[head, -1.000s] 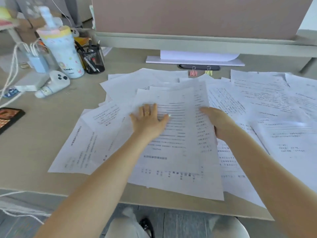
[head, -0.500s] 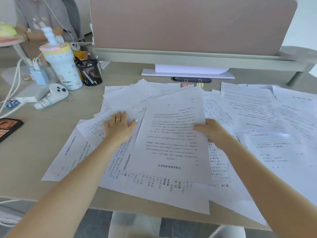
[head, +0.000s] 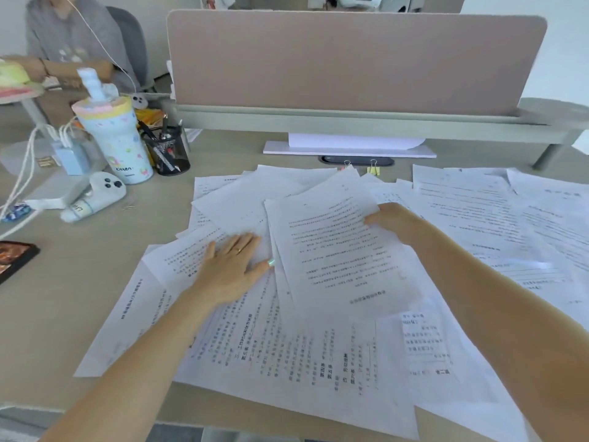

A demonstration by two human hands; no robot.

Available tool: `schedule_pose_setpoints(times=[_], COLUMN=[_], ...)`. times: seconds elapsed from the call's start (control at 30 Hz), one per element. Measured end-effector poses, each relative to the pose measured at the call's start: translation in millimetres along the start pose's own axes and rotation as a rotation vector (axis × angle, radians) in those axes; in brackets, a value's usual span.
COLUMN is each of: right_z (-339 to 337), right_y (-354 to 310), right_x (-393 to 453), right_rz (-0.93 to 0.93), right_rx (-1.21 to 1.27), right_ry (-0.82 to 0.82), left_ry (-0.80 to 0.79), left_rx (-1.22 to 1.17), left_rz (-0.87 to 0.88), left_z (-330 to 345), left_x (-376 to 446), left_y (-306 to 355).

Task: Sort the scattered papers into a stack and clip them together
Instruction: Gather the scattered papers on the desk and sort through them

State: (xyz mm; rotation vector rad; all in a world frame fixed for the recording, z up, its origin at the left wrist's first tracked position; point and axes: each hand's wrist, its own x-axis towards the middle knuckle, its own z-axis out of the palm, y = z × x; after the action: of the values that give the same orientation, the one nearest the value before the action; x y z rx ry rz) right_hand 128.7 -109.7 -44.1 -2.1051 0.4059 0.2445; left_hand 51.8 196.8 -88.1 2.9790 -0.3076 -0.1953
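Observation:
Several printed white papers (head: 318, 362) lie scattered and overlapping across the desk. My right hand (head: 395, 223) grips the right edge of a small stack of sheets (head: 334, 250), lifted a little off the pile and tilted. My left hand (head: 232, 269) lies flat, fingers apart, on the papers left of that stack. More sheets (head: 494, 212) spread out to the right. Two binder clips, one pink (head: 346, 165) and one yellow (head: 373, 167), sit beyond the papers near the back of the desk.
A patterned tumbler (head: 118, 141), a black mesh pen cup (head: 167, 151), a white toy-like object (head: 95, 196) and cables stand at the left. A dark phone (head: 14, 256) lies at the left edge. A beige divider (head: 350, 62) bounds the back. Another person sits behind, at the left.
My right hand has lifted a few sheets off the pile and holds them tilted. My left hand slid left and now presses flat on the papers beside them. The view tilted up.

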Motion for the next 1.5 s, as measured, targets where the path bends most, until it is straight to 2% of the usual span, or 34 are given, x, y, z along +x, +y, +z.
schedule_pose_setpoints(times=[0.27,0.37,0.4,0.43,0.5,0.57,0.63,0.8,1.0,1.17,1.27,1.33,1.43,1.5], right_z=[10,4,1,-3,-10,-16,-18,-20,-14,-7,3,8,11,14], right_y=[-41,-42,-40,-38,-32,-24,-17,-9,-8,-16,-21,-24,-26,-26], right_x=[58,71,71,69,64,59,55,51,58,59,59,55,49,47], right_rz=[-0.095,-0.046,-0.014,0.011,0.028,0.027,0.031,0.027,0.075,0.06,0.057,0.057,0.071,0.045], right_rx=[-0.066,-0.057,-0.059,-0.056,-0.049,-0.056,-0.05,-0.001,0.108,0.144,0.146,0.164,0.124,0.077], right_ry=[-0.026,-0.129,-0.188,-0.249,-0.351,-0.393,-0.406,-0.35,-0.314,-0.335,-0.317,-0.36,-0.43,-0.364], left_ry=[-0.027,-0.073,-0.034,0.052,0.244,0.212,0.121,0.138,-0.04,-0.093,-0.14,-0.147,-0.079,0.063], left_rx=[-0.079,-0.099,-0.115,-0.136,-0.179,-0.205,-0.163,-0.132,-0.037,-0.221,-0.556,-0.813,-0.944,-0.914], left_rz=[0.083,0.132,0.12,0.068,-0.171,-0.391,-0.449,-0.423,-0.13,0.002,-0.03,-0.063,-0.071,-0.106], left_z=[-1,-7,-8,-10,-12,-14,-14,-20,-29,-33,-36,-41,-44,-44], left_x=[-2,-3,-1,4,25,54,80,119,129,124,127,127,122,118], left_y=[-7,-15,-19,-22,-32,-42,-47,-64,-62,-31,-17,-12,-11,-14])
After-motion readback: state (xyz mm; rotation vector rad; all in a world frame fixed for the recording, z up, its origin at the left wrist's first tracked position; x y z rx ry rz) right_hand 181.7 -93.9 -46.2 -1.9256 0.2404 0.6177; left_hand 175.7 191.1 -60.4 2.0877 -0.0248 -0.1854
